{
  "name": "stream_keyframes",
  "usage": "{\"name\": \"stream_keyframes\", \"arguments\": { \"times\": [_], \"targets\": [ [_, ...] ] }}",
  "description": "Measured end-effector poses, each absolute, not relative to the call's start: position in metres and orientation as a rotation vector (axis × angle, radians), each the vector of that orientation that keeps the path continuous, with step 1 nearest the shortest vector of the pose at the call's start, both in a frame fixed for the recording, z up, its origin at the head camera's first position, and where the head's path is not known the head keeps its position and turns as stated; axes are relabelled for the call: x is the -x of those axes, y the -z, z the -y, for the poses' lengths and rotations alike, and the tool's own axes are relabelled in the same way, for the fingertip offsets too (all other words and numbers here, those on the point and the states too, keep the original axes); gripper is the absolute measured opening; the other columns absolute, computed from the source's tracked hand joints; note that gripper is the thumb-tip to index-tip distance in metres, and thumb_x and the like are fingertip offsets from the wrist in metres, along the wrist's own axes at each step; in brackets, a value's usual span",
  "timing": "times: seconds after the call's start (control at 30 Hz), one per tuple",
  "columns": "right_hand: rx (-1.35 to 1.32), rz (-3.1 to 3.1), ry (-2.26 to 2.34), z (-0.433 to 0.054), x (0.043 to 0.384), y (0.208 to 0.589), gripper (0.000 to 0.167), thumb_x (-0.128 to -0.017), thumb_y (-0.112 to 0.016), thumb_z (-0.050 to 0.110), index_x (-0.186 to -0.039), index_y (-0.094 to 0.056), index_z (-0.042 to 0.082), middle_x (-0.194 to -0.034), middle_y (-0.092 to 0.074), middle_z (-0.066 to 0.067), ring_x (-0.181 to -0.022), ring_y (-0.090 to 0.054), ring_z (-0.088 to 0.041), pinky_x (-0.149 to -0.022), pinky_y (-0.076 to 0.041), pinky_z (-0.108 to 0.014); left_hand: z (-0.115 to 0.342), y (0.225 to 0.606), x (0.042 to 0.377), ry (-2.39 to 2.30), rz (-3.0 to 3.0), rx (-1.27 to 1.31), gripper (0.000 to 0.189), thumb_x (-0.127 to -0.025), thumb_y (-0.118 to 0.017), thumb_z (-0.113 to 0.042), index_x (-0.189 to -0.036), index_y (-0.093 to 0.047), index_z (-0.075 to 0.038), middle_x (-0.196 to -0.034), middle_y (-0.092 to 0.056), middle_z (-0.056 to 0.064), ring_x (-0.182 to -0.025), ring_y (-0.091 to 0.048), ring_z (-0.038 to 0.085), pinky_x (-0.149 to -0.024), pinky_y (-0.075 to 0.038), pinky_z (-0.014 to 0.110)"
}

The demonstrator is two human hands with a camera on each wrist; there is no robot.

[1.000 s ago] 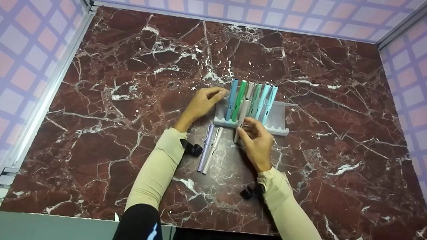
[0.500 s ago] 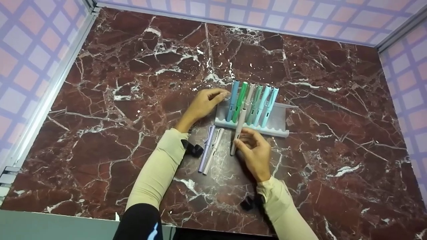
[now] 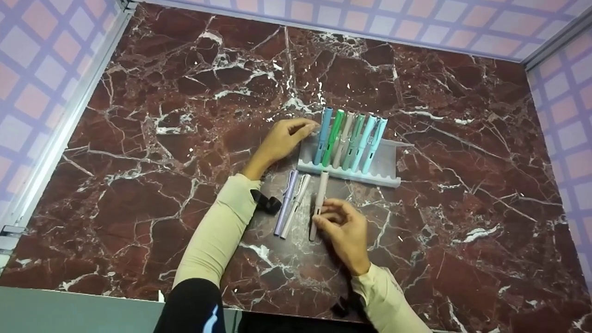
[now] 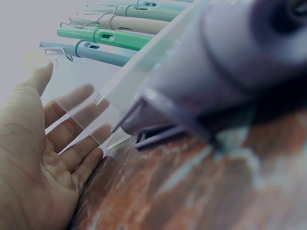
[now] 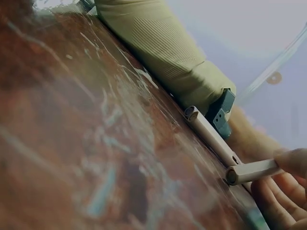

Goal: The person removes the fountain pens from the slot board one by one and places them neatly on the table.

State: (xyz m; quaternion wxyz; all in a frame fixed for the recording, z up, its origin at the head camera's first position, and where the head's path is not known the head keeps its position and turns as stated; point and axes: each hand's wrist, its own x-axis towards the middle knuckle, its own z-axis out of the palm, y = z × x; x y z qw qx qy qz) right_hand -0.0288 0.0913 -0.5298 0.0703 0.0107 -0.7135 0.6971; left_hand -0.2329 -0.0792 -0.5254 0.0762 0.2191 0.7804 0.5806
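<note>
My right hand pinches a pinkish-grey capped pen between thumb and fingers, in front of the pen stand. In the right wrist view that pen points its end towards the camera, overlapping a pale pen behind it. My left hand holds the left side of the clear pen stand; in the left wrist view its fingers show through the plastic panel, the thumb near the edge. Several pens lean side by side in the stand, among them a blue pen and a green pen.
A purple pen and a silvery pen lie side by side on the red marbled table, between the forearms. Notches at the stand's right end hold no pens. Checkered panels border the table.
My right hand has brought the pinkish-grey pen down and left from the stand's front, to beside the two lying pens. My left hand has stayed at the stand.
</note>
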Motion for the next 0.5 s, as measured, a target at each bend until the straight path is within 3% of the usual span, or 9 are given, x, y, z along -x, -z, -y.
{"name": "stream_keyframes", "arguments": {
  "times": [0.5],
  "targets": [
    [0.098, 2.358, -1.946, -0.0893, 0.0309, 0.5271, 0.034, -0.074, -0.082, -0.007, -0.103, -0.064, -0.009, -0.086, -0.070, -0.018, -0.069, -0.068, -0.012, -0.063, -0.060, -0.026, 0.0797, 0.5238, 0.2326, -1.736, -2.351, -0.666, 0.030, -0.103, -0.056, -0.027, -0.121, -0.071, -0.007, -0.120, -0.072, 0.010, -0.102, -0.066, 0.020, -0.095, -0.051, 0.031]
  ]
}}
